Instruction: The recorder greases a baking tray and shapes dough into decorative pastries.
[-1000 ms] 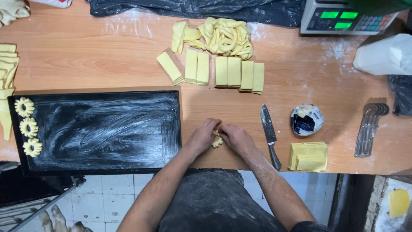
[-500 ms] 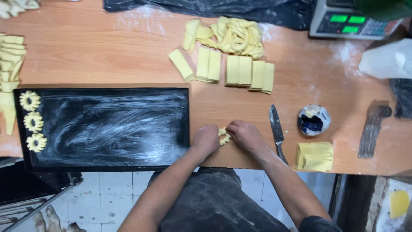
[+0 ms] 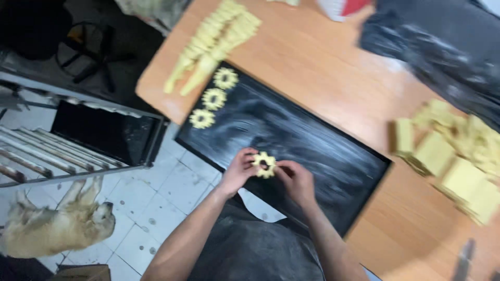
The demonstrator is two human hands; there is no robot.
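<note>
My left hand [image 3: 239, 170] and my right hand [image 3: 295, 179] together hold a yellow flower-shaped dough ring [image 3: 264, 164] by its sides, just above the near edge of a black floured baking tray [image 3: 312, 140]. Three finished dough flowers [image 3: 213, 98] lie in a row at the tray's left end. Rectangular dough strips [image 3: 453, 161] lie in a blurred pile on the wooden table [image 3: 323, 62] to the right. More long dough strips [image 3: 213, 41] lie beyond the tray's left end.
A black plastic sheet [image 3: 437, 47] covers the table's far right. A knife [image 3: 461, 263] shows at the lower right. Left of the table stands a metal rack [image 3: 62, 145] holding a dark tray. A tan dog [image 3: 57, 224] lies on the tiled floor.
The view has swung left and tilted. My hands carried the dough piece from the bare table onto the tray's near edge, and it now shows as an open flower ring.
</note>
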